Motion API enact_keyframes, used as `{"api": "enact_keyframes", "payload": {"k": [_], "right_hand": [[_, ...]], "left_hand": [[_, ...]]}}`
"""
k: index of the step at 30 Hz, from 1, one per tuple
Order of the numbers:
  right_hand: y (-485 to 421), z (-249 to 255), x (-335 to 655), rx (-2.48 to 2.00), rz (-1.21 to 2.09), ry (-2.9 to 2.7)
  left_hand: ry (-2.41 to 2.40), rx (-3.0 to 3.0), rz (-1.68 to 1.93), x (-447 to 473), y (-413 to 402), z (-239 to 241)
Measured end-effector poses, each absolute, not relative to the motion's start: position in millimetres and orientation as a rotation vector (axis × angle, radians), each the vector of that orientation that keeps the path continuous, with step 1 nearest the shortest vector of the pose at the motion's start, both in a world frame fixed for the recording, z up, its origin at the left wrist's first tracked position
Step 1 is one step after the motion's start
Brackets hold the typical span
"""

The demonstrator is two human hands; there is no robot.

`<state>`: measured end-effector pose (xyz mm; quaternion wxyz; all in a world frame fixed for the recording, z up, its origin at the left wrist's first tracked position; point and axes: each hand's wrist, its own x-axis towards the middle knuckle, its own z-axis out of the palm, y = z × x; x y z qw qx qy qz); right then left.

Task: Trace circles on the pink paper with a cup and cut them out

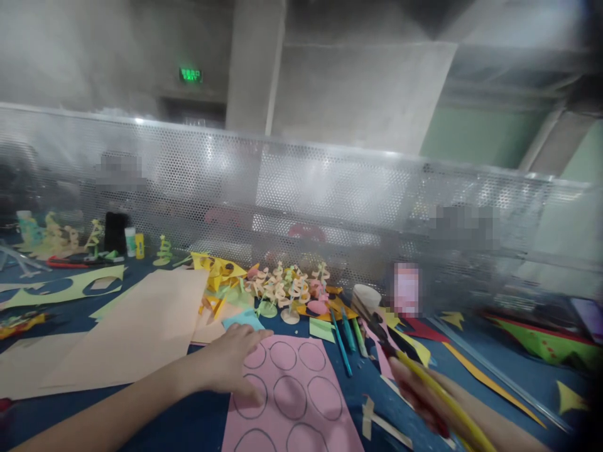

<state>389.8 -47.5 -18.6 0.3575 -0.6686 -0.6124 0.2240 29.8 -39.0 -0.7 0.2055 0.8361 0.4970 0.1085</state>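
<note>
A pink paper sheet (301, 402) with several pencilled circles lies on the blue table in front of me. My left hand (235, 364) rests flat on its upper left corner, fingers stretched out. My right hand (419, 392) is blurred by motion at the lower right, closed around yellow-handled scissors (424, 376) whose dark blades point up and left over the table.
Large tan sheets (132, 326) lie to the left. Small paper figures (287, 289) stand behind the pink sheet, with pens (346, 336), a tape roll (366, 295) and coloured scraps. A perforated metal screen (301, 201) closes the table's far side. Glue bottles (134, 243) stand at far left.
</note>
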Motion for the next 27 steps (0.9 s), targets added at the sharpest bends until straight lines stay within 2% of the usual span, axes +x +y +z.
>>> {"api": "enact_keyframes", "payload": {"k": [3,6,8,18,27], "right_hand": [[-47.7,-4.3,356.7,-1.570,0.783,-1.893],[-43.4,0.5,324.7,-1.655,0.518,-2.053],[-39.9,-3.9,308.4,-1.701,0.489,-2.090],[-47.7,-32.5,292.0,-1.597,0.450,-2.085],[-35.6,-38.0,302.3,-1.432,0.717,-1.868]], "left_hand": [[1.387,2.354,0.326,28.4,-36.0,-4.1],[1.390,2.369,0.345,28.4,-35.1,-5.0],[1.387,2.372,0.353,28.6,-35.5,-5.1],[1.347,2.318,0.309,29.3,-36.9,-0.5],[1.369,2.387,0.305,28.3,-35.9,-0.8]]}}
